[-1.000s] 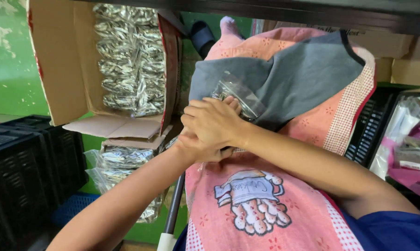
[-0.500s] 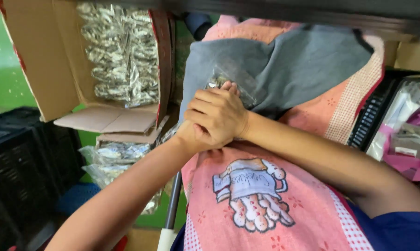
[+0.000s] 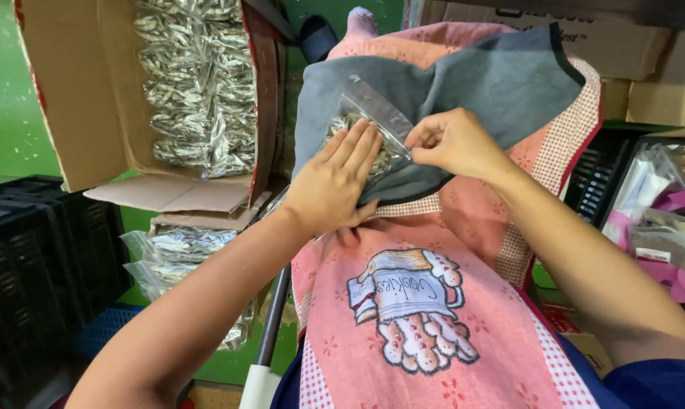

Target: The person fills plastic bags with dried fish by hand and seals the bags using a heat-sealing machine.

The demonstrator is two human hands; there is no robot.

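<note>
A small clear plastic bag [image 3: 367, 113] with dark contents lies on a grey cloth [image 3: 471, 91] spread over my lap, on top of a pink apron [image 3: 403, 303] with a printed picture. My left hand [image 3: 333, 182] lies flat on the bag, fingers together and stretched out, pressing it down. My right hand [image 3: 452, 142] pinches the bag's right edge between thumb and fingers.
An open cardboard box [image 3: 92, 98] full of silvery packets [image 3: 195, 83] stands at the left, with more packets [image 3: 183, 250] under it. Black crates [image 3: 32, 265] sit at the far left. Clear and pink bags [image 3: 668, 220] lie at the right. A pole [image 3: 270, 333] rises below.
My hands were stacked one over the other on the bag. Now they are apart: the right has moved to the bag's right edge, the left lies flat on it.
</note>
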